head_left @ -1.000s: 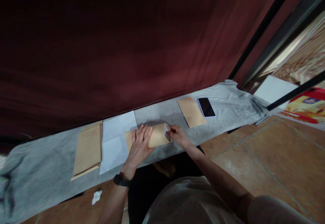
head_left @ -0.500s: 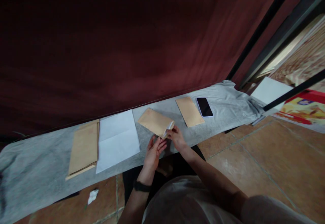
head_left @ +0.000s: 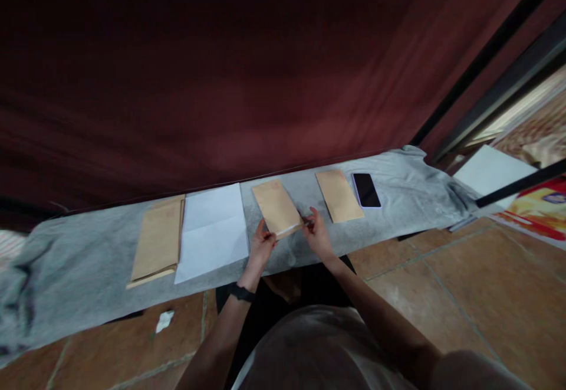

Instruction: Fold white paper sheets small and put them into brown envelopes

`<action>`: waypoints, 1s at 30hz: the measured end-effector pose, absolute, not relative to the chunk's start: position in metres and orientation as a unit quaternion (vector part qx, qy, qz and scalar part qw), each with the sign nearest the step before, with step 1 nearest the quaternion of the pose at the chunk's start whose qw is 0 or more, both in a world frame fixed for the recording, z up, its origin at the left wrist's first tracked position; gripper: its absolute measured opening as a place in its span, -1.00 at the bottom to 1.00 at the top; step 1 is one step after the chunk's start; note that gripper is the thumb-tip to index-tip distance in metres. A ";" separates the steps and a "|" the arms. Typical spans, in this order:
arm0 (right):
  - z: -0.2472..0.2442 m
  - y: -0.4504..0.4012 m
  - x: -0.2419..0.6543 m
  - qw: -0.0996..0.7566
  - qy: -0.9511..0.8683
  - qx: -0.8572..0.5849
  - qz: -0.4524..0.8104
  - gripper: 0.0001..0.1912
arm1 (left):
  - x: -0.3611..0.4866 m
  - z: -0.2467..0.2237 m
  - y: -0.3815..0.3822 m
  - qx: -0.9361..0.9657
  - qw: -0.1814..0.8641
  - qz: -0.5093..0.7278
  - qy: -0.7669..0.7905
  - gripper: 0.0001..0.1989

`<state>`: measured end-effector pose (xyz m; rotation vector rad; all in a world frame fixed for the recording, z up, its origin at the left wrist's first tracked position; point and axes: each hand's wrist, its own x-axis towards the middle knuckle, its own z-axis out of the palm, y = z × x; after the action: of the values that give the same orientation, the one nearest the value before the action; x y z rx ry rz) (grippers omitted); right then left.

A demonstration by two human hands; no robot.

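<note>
A tan paper envelope (head_left: 276, 204) lies on the grey cloth in front of me, its near end lifted a little. A white strip, paper or the flap edge, shows along that near end. The near left corner is pinched by my left hand (head_left: 262, 247), which wears a black wristband. On the near right corner are the closed fingers of my right hand (head_left: 317, 236), with the index finger raised. To the right lies a second tan envelope (head_left: 339, 196). Beyond it rests a phone (head_left: 367, 190) with a dark screen.
White paper sheets (head_left: 213, 233) with a crease lie left of my hands, beside a stack of tan envelopes (head_left: 158, 239). Grey cloth (head_left: 88, 272) covers the long bench against a dark red curtain (head_left: 247, 83). A crumpled tissue (head_left: 165, 321) is on the tiled floor.
The envelope has turned so its near end faces me. My left hand has moved to its near left corner, and my right hand is at the right corner. The view has shifted slightly.
</note>
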<state>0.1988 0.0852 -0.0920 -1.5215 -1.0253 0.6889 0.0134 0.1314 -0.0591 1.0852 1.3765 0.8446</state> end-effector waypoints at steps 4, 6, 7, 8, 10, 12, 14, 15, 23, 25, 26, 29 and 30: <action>-0.089 0.086 0.208 0.431 -0.608 -0.646 0.166 -0.53 | 0.002 -0.065 0.136 0.574 0.461 0.305 0.604 -0.28; -0.088 0.089 0.210 0.359 -0.680 -0.629 0.110 -0.54 | 0.000 -0.065 0.135 0.630 0.402 0.274 0.605 -0.31; -0.088 0.092 0.211 0.334 -0.701 -0.623 0.097 -0.54 | -0.001 -0.064 0.133 0.653 0.373 0.255 0.608 -0.32; -0.088 0.094 0.211 0.314 -0.716 -0.617 0.091 -0.54 | -0.001 -0.062 0.132 0.673 0.342 0.235 0.613 -0.34; -0.089 0.098 0.213 0.285 -0.732 -0.612 0.091 -0.57 | -0.002 -0.058 0.127 0.703 0.274 0.203 0.624 -0.38; -0.090 0.100 0.213 0.271 -0.734 -0.616 0.097 -0.61 | -0.002 -0.055 0.123 0.739 0.211 0.194 0.609 -0.41; -0.089 0.100 0.214 0.267 -0.732 -0.618 0.105 -0.62 | -0.003 -0.052 0.121 0.783 0.185 0.206 0.556 -0.45; -0.089 0.100 0.213 0.267 -0.731 -0.618 0.109 -0.62 | -0.004 -0.052 0.122 0.803 0.190 0.214 0.522 -0.48; -0.085 0.098 0.211 0.277 -0.720 -0.624 0.126 -0.63 | -0.005 -0.062 0.129 0.821 0.285 0.203 0.451 -0.62; -0.085 0.098 0.211 0.279 -0.720 -0.624 0.123 -0.63 | -0.005 -0.063 0.131 0.812 0.299 0.221 0.450 -0.66; -0.085 0.098 0.211 0.279 -0.720 -0.623 0.122 -0.64 | -0.004 -0.063 0.133 0.811 0.302 0.233 0.445 -0.68; -0.085 0.098 0.210 0.280 -0.723 -0.620 0.121 -0.66 | 0.004 -0.061 0.148 0.822 0.276 0.254 0.428 -0.69; -0.085 0.098 0.210 0.281 -0.723 -0.619 0.120 -0.66 | 0.008 -0.061 0.158 0.829 0.260 0.254 0.425 -0.66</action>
<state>0.2100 0.0983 -0.0851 -1.6604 -1.9384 0.3227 0.0079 0.1578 -0.0605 2.2450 1.1516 0.6887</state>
